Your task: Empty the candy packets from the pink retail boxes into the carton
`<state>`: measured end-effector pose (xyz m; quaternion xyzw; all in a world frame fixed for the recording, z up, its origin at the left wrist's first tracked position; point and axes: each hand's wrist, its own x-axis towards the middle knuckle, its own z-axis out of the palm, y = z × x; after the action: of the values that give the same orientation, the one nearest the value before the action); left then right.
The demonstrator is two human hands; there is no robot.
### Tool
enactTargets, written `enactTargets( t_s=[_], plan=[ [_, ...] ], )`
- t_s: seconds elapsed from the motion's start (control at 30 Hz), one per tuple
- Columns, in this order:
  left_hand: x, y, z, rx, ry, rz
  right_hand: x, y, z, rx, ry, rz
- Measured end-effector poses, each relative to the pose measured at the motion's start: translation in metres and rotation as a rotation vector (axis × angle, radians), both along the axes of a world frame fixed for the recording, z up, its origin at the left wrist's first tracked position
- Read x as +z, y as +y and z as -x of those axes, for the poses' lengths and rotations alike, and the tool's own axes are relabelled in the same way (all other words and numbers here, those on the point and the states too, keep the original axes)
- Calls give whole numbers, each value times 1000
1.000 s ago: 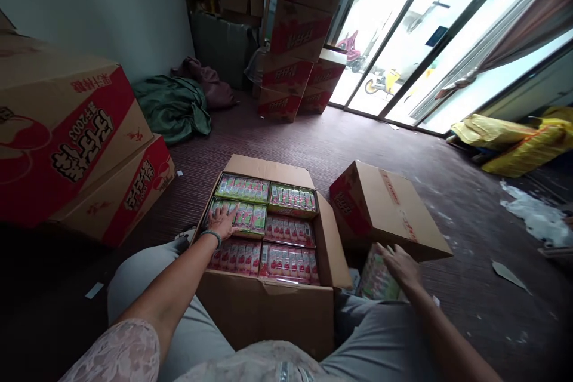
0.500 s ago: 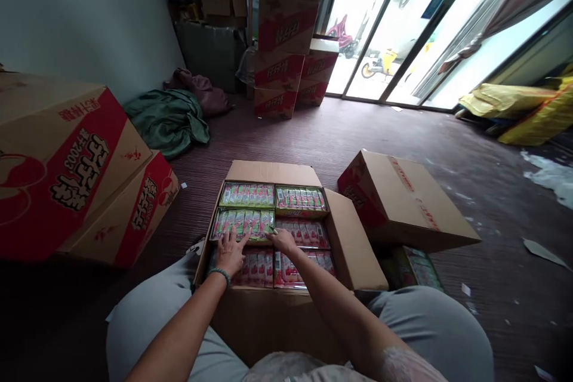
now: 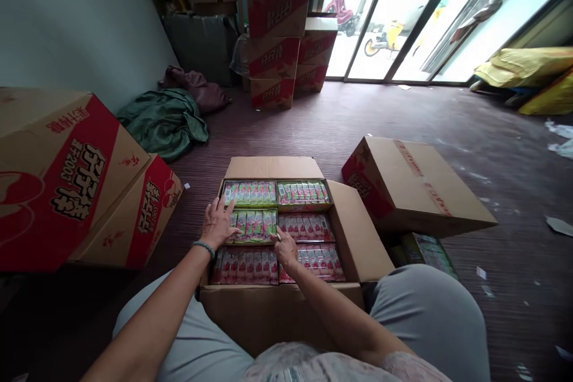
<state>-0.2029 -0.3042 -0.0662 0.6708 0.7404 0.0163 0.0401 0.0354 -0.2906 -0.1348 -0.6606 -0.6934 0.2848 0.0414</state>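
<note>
An open cardboard box (image 3: 282,295) stands between my knees, packed with trays of small wrapped packets in two columns. My left hand (image 3: 217,225) lies with fingers spread over the left end of the middle-left green tray (image 3: 255,224). My right hand (image 3: 286,249) is closed at that tray's right end, near the gap between the columns. A small, thin thing pokes out at its fingertips, too small to name. Pink-red trays (image 3: 246,265) fill the near row, and another pink-red tray (image 3: 307,227) sits lower at middle right. Two green trays (image 3: 250,192) form the far row.
A taped carton (image 3: 425,185) stands to the right, with a green tray (image 3: 432,253) on the floor beside it. Large red-and-brown cartons (image 3: 80,173) stand at left. Green cloth (image 3: 165,122) lies behind them. Stacked cartons (image 3: 273,59) stand near the glass doors (image 3: 380,24).
My left hand has moved left and away from me, to the green tray's left end. My right hand has drawn slightly nearer to me. The view has shifted a little.
</note>
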Motion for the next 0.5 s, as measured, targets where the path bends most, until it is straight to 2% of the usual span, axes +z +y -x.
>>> enactTargets(
  t_s=[0.07, 0.17, 0.23, 0.3, 0.37, 0.5],
  plan=[
    [-5, 10, 3, -17, 5, 81, 0, -1, 1, -19, -5, 12],
    [-25, 15, -4, -24, -39, 204, 1, -1, 1, -27, 0, 13],
    [-40, 14, -11, 11, -47, 196, 1, 0, 1, -24, 0, 28],
    [-47, 15, -16, 36, -29, 128, 2, 1, 1, -17, -5, 35],
    [-47, 16, -17, 24, -8, 93, 2, 0, 1, -17, -11, 39],
    [-34, 11, -18, -24, 42, 67, 2, -10, 1, -36, 6, 56]
  ],
)
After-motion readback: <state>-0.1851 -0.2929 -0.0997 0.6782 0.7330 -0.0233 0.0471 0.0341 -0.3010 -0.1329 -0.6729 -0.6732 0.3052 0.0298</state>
